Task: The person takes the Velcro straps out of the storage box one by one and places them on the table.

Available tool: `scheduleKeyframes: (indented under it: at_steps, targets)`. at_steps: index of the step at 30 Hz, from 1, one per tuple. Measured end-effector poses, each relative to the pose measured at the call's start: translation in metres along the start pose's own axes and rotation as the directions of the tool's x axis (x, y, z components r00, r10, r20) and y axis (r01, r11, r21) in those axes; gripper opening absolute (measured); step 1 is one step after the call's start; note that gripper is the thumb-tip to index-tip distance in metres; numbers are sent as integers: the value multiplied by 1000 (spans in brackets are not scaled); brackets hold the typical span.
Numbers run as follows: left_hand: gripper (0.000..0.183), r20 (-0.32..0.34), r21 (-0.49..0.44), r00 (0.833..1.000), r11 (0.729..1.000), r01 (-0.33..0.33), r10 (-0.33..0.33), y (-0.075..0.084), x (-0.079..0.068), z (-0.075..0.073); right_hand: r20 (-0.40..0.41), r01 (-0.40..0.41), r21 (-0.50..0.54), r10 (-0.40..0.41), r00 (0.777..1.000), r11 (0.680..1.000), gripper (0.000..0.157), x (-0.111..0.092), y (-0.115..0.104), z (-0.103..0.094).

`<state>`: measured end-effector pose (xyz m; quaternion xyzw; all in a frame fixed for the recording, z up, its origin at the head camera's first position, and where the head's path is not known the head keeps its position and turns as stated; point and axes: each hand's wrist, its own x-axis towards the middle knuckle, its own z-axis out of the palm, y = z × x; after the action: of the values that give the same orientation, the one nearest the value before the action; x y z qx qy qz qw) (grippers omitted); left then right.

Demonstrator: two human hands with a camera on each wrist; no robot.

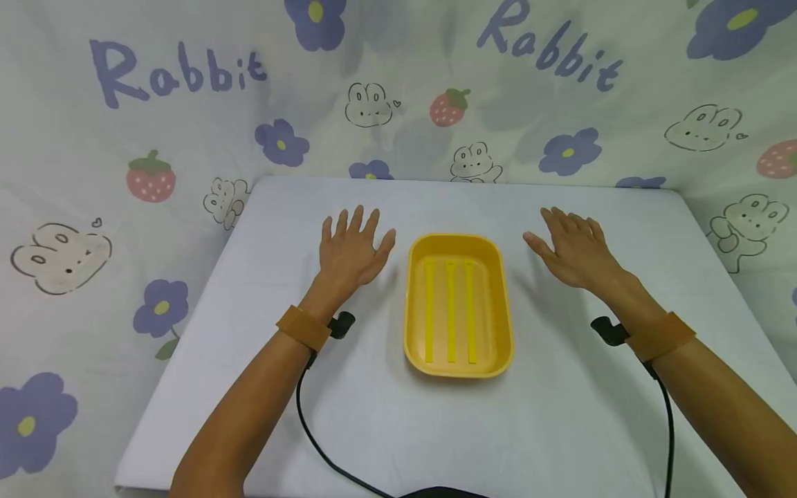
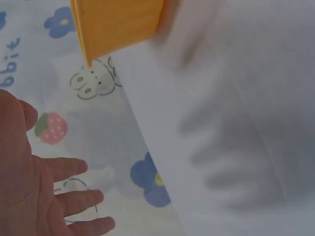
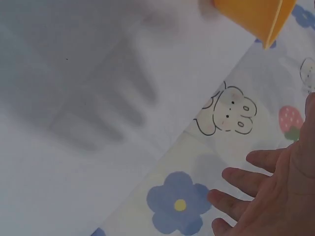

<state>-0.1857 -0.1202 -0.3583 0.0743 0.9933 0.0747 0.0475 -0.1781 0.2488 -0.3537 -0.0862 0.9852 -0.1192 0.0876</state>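
A yellow rectangular tray (image 1: pixel 503 311) with rounded corners stands in the middle of the white table. Three narrow bright yellow strips (image 1: pixel 451 311) lie lengthwise and side by side on its floor. To the left of the tray is my left hand (image 1: pixel 353 252), fingers spread and holding nothing. My right hand (image 1: pixel 571 249) hovers on the other side with straight fingers, also apart from the tray. Both wrist views show the hands' shadows on the tabletop. In the left wrist view the tray's outer wall (image 2: pixel 118 24) is at the top; the right wrist view shows its corner (image 3: pixel 251 17).
The white tabletop (image 1: pixel 373 429) reaches back to a curtain (image 1: pixel 411 41) printed with rabbits, flowers and strawberries. Each wrist wears a brown band (image 1: pixel 303 328) with a small black camera (image 1: pixel 342 325). A black cable (image 1: pixel 317 443) trails from each one towards the front edge.
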Motion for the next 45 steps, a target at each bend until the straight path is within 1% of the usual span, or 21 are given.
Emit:
scheduleKeyframes:
  at_steps: [5,8,11,16,18,21,28,35,39,42,45]
  targets:
    - [71,22,-57,999,998,-30,31,6,-9,1,12,20,14,-21,1000,1000,87,-6,-1,3]
    - [69,22,-94,997,993,-66,68,12,-16,4,34,29,22,-29,999,999,87,-10,-3,4]
    - [68,30,-109,995,990,-91,95,18,-27,6,54,33,22,-34,998,999,88,-14,-7,6]
    - [67,89,-163,989,981,-106,121,24,-46,9,62,51,12,-52,997,999,86,-20,-14,10]
    - [67,103,-185,986,977,-110,131,26,-54,10,65,60,10,-61,996,998,85,-24,-18,13]
    - [66,110,-194,983,973,-121,144,29,-63,12,71,81,17,-82,994,997,84,-30,-22,18]
    - [66,132,-165,976,974,-153,175,36,-81,18,68,133,29,-135,989,991,84,-46,-32,26]
    - [65,125,-160,975,973,-164,185,42,-92,20,72,192,24,-193,979,981,82,-57,-41,30]
    - [64,110,-186,973,966,-181,204,44,-99,21,67,217,22,-218,974,976,81,-62,-46,31]
    - [64,104,-230,968,953,-198,227,45,-103,24,69,224,23,-225,972,974,82,-64,-50,31]
    - [62,89,-298,965,931,-209,245,46,-105,27,66,236,20,-236,969,972,82,-65,-52,31]
